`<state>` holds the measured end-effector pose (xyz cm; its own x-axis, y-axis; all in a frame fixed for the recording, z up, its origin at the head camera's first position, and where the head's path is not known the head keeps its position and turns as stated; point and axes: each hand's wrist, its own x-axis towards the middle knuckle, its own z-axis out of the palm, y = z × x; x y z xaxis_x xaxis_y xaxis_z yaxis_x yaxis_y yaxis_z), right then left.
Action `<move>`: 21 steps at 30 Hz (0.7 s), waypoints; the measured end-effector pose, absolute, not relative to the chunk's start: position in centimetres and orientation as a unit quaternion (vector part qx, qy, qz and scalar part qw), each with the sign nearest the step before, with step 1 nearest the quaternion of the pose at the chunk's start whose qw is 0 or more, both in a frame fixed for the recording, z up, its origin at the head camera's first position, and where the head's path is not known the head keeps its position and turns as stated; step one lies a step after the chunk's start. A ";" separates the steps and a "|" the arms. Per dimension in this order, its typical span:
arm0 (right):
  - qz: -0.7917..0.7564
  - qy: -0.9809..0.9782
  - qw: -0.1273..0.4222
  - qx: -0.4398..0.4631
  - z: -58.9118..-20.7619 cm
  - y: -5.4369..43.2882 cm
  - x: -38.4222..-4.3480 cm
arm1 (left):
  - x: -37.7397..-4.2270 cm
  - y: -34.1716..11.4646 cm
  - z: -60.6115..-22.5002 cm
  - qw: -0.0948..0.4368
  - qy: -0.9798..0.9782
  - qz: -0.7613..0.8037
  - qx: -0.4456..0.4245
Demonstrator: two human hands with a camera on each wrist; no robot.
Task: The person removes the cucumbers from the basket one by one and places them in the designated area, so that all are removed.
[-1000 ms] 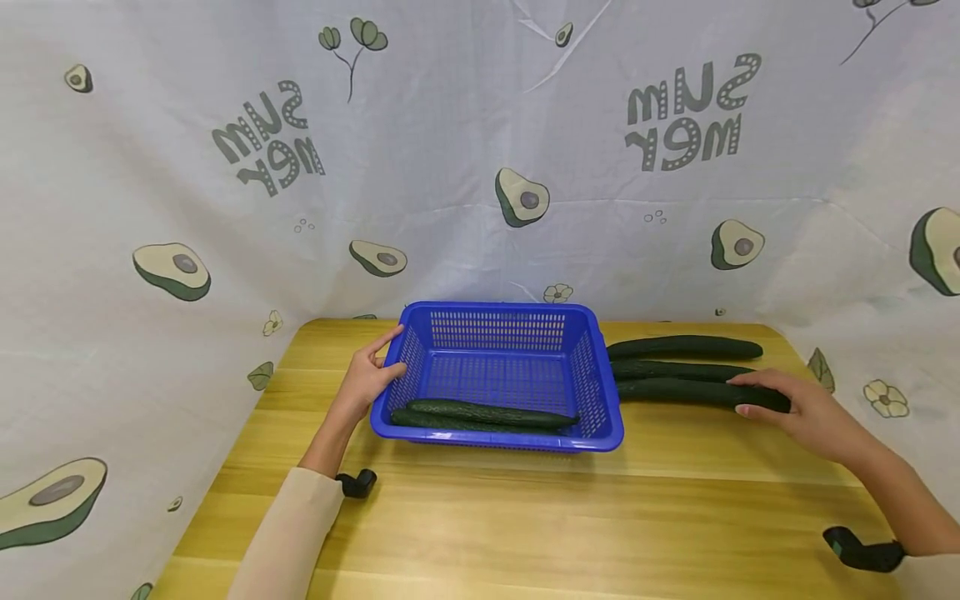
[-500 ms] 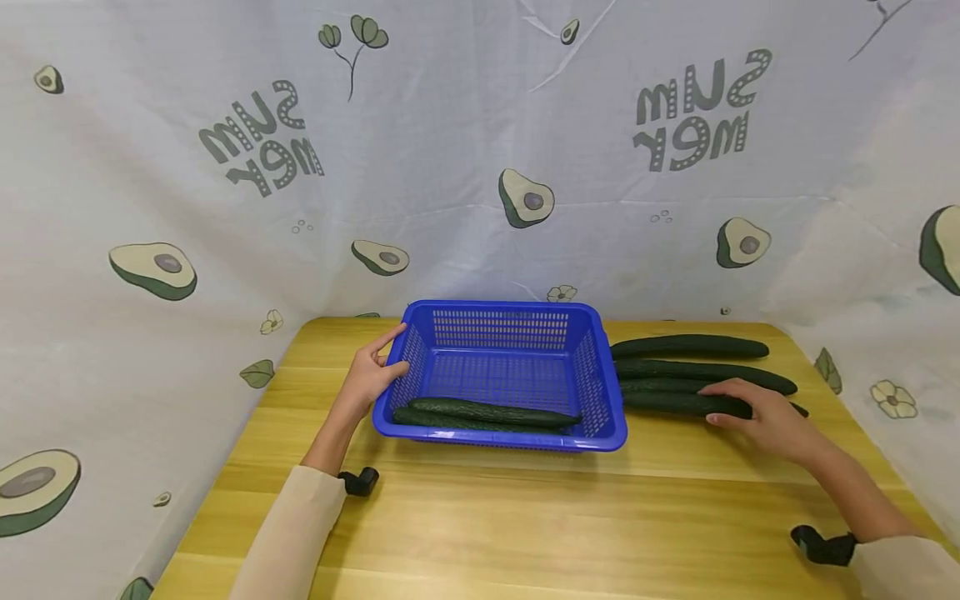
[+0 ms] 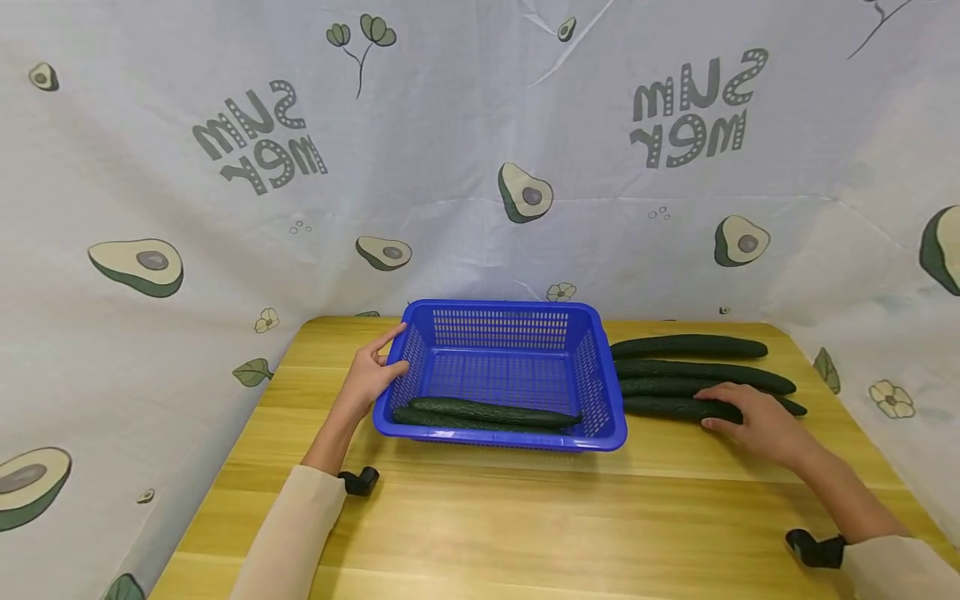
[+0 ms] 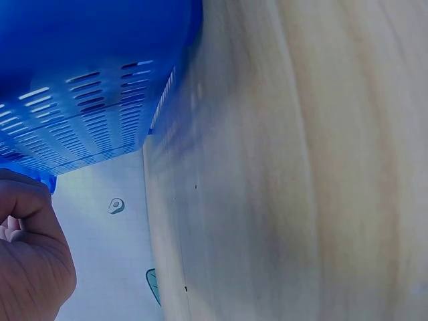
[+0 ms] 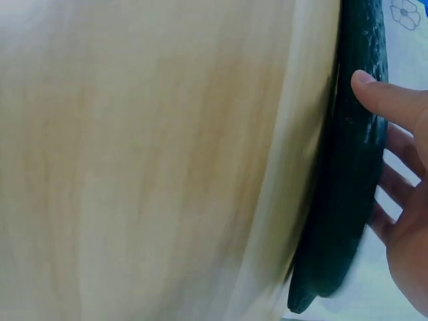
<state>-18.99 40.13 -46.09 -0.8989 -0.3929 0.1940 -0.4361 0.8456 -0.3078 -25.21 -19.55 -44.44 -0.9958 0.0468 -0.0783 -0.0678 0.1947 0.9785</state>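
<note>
My left hand point(image 3: 367, 377) grips the left rim of a blue plastic basket point(image 3: 501, 308), thumb inside the wall. The left wrist view shows the basket's slotted side point(image 4: 87, 114) above the table, and curled fingers at the left edge. Two dark green cucumbers point(image 3: 491, 411) lie along the basket's near side. To the right of the basket, my right hand point(image 3: 765, 423) pinches the nearest cucumber point(image 3: 663, 407) of a row, its thumb on the near side. The right wrist view shows the thumb and fingers around this cucumber point(image 5: 348, 167); another cucumber's tip shows at its lower end.
More cucumbers point(image 3: 690, 345) lie side by side behind the held one, their left ends hidden by the basket. The wooden table point(image 3: 510, 517) extends in front. A pale curtain point(image 3: 450, 142) with avocado prints hangs behind and at both sides.
My right hand has moved left along the row, from the right end of the front cucumber to the nearest one. Another cucumber now shows in the row. The left hand and basket stay put.
</note>
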 end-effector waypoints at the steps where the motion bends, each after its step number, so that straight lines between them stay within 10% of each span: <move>1: 0.175 -0.959 0.059 0.216 -46.1 40.1 -19.0 | -25.2 -19.6 -44.4 0.045 0.772 0.634 -0.006; 21: 0.207 -0.955 0.064 0.204 -43.4 38.3 -19.5 | -25.0 -19.4 -44.3 0.045 0.777 0.627 -0.013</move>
<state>-19.47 38.29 -43.39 -0.9084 -0.3631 0.2072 -0.4164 0.8311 -0.3687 -25.02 -19.39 -44.32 -0.9956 0.0360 -0.0863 -0.0768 0.2123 0.9742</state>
